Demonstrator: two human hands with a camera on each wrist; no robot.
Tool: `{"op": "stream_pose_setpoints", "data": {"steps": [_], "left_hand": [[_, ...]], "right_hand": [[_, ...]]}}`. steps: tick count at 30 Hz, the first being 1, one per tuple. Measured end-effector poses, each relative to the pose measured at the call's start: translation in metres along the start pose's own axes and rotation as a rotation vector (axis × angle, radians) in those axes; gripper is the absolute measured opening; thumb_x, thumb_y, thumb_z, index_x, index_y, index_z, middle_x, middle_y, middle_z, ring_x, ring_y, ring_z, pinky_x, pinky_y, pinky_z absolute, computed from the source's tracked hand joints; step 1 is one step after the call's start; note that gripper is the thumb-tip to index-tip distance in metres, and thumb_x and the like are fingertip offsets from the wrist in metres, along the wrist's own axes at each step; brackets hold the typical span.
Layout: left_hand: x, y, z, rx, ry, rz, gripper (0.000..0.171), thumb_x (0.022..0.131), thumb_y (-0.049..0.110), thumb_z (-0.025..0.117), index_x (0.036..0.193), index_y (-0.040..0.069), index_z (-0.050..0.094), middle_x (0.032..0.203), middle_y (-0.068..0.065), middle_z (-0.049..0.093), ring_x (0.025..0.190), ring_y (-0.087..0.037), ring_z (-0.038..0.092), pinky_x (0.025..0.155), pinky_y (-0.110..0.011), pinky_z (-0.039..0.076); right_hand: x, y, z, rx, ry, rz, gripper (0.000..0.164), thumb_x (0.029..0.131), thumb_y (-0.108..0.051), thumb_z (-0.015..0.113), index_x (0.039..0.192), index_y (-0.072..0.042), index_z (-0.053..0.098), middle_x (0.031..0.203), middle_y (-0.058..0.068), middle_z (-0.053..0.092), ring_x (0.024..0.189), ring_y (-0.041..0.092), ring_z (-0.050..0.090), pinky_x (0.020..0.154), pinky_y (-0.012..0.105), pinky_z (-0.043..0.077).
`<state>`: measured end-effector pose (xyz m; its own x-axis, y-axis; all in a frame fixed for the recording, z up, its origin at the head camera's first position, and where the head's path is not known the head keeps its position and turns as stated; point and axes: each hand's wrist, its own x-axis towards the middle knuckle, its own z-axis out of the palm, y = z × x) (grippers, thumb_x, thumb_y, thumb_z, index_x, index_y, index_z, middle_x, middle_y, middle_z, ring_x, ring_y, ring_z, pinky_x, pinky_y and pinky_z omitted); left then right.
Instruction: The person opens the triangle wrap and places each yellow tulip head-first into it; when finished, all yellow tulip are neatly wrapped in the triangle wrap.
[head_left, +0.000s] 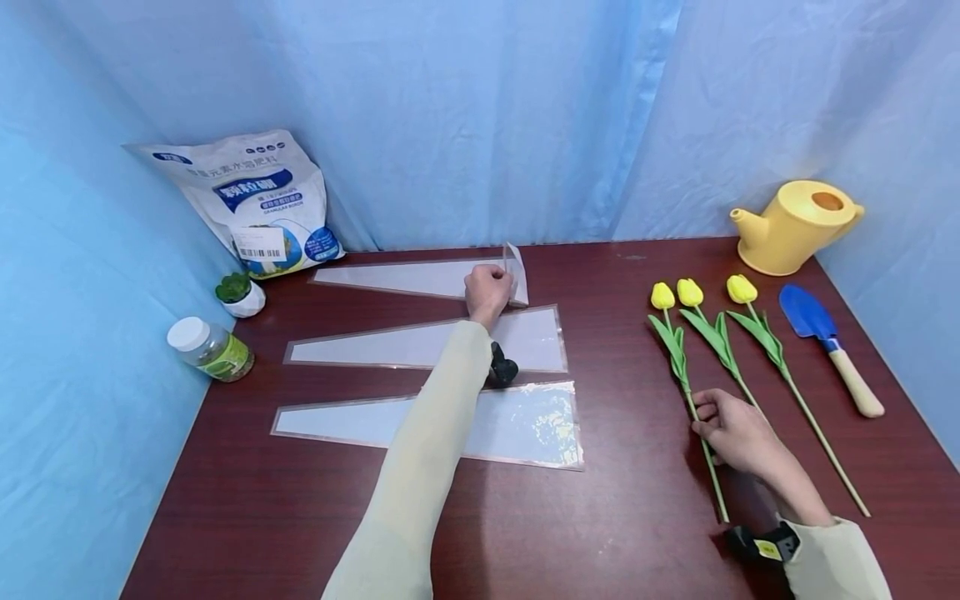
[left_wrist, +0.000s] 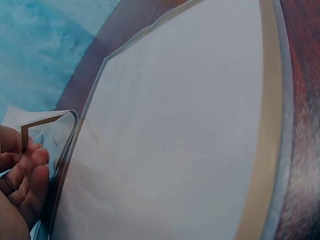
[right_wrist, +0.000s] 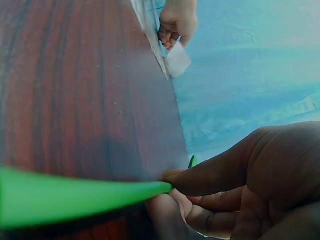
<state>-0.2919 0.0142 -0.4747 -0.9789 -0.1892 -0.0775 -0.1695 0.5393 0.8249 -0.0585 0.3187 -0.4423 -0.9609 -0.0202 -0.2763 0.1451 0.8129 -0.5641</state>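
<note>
Three tapered flower sleeves, pale with a rose-gold border, lie in a row. My left hand (head_left: 489, 290) pinches the wide right end of the farthest flower sleeve (head_left: 405, 277), its upper layer raised off the table. In the left wrist view, the lifted film is held between thumb and fingers. The middle sleeve (head_left: 450, 342) and nearest sleeve (head_left: 517, 425) lie flat. At the right, my right hand (head_left: 738, 429) pinches the green stem of the leftmost yellow tulip (head_left: 663, 296) between thumb and fingers. Beside it lie a second tulip (head_left: 690, 292) and a third tulip (head_left: 742, 289).
Right of the tulips lie a blue trowel (head_left: 808, 312) and a yellow watering can (head_left: 787, 229). At the left stand a fertilizer bag (head_left: 255, 200), a small potted succulent (head_left: 243, 296) and a white-lidded jar (head_left: 217, 350). Blue curtains (head_left: 480, 125) border the table.
</note>
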Motion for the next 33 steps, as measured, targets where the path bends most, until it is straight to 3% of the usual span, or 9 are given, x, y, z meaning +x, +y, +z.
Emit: {"op": "stream_pose_setpoints", "data": {"steps": [8, 12, 17, 23, 27, 33], "left_hand": [[-0.001, 0.001, 0.000, -0.002, 0.001, 0.003, 0.021, 0.095, 0.021, 0.063, 0.087, 0.009, 0.078, 0.084, -0.009, 0.077, 0.079, -0.024, 0.070, 0.077, -0.037, 0.057], [-0.001, 0.000, 0.000, -0.007, 0.004, 0.008, 0.021, 0.094, 0.020, 0.063, 0.085, 0.009, 0.078, 0.081, -0.009, 0.076, 0.077, -0.024, 0.069, 0.077, -0.037, 0.057], [-0.001, 0.000, -0.001, -0.003, 0.011, 0.014, 0.020, 0.094, 0.020, 0.063, 0.085, 0.009, 0.078, 0.080, -0.009, 0.076, 0.077, -0.023, 0.069, 0.078, -0.037, 0.057], [-0.002, 0.000, -0.001, -0.007, 0.005, 0.009, 0.021, 0.094, 0.020, 0.063, 0.084, 0.008, 0.077, 0.081, -0.009, 0.076, 0.076, -0.024, 0.069, 0.075, -0.036, 0.056], [-0.001, -0.001, -0.001, -0.017, 0.002, 0.005, 0.022, 0.095, 0.020, 0.063, 0.084, 0.008, 0.077, 0.083, -0.009, 0.076, 0.077, -0.024, 0.069, 0.075, -0.036, 0.056], [-0.002, 0.000, -0.001, -0.020, -0.004, 0.010, 0.021, 0.095, 0.020, 0.063, 0.086, 0.008, 0.078, 0.084, -0.009, 0.077, 0.079, -0.025, 0.070, 0.077, -0.038, 0.057]], "right_hand": [[0.000, 0.007, -0.004, 0.292, -0.099, 0.060, 0.042, 0.098, -0.001, 0.055, 0.135, 0.015, 0.041, 0.110, 0.024, 0.058, 0.076, 0.004, 0.061, 0.056, 0.033, 0.059], [0.003, 0.013, -0.003, 0.442, -0.120, 0.057, 0.045, 0.099, -0.001, 0.053, 0.138, 0.016, 0.036, 0.106, 0.014, 0.059, 0.079, 0.003, 0.063, 0.060, 0.035, 0.061], [0.006, 0.020, -0.003, 0.677, -0.102, -0.009, 0.042, 0.100, -0.001, 0.054, 0.136, 0.009, 0.037, 0.098, -0.006, 0.061, 0.080, 0.004, 0.065, 0.060, 0.033, 0.061], [0.007, 0.025, 0.001, 0.989, -0.085, -0.084, 0.030, 0.100, 0.001, 0.054, 0.125, -0.014, 0.048, 0.100, -0.007, 0.063, 0.083, 0.006, 0.068, 0.060, 0.031, 0.062], [0.007, 0.024, 0.004, 1.109, -0.077, -0.124, 0.031, 0.100, 0.004, 0.051, 0.125, -0.014, 0.050, 0.101, -0.005, 0.064, 0.087, 0.008, 0.070, 0.062, 0.033, 0.062], [0.007, 0.020, 0.008, 1.198, -0.072, -0.189, 0.031, 0.100, 0.008, 0.047, 0.125, -0.011, 0.044, 0.101, -0.003, 0.064, 0.090, 0.010, 0.069, 0.065, 0.036, 0.063]]}}
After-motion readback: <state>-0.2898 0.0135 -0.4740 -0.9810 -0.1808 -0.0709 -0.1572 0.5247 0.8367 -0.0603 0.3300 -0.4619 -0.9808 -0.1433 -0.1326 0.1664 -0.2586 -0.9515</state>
